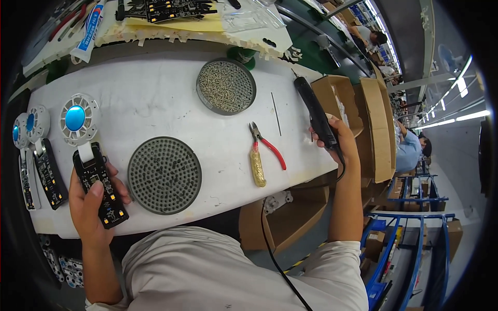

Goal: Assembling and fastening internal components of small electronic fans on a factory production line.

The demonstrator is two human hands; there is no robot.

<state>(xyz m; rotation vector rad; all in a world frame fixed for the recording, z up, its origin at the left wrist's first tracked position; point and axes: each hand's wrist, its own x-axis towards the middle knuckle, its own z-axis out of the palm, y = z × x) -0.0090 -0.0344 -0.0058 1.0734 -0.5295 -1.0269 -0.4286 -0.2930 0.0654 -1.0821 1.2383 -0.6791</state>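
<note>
My left hand [96, 199] grips a long black circuit board [104, 194], thumb across its face. A white ribbon joins the board to a white round part with a blue disc [75, 118] at its middle. My right hand [334, 136] is wrapped round a black electric screwdriver [314, 106], its bit tilted up and away to the left over the table's right side. Right of my left hand lies a round dark tray with many holes [165, 207], holding small black pieces. Farther back, a second round tray [244, 106] carries a heap of small metal screws [223, 85].
Red-handled cutting pliers [258, 155] and a thin rod [276, 114] lie mid-table. Similar board assemblies [49, 171] stand at the left. Open cardboard boxes [376, 132] flank the right edge. A shelf behind holds circuit boards [176, 9] and a blue-white tube [89, 32]. Other people [410, 147] sit farther right.
</note>
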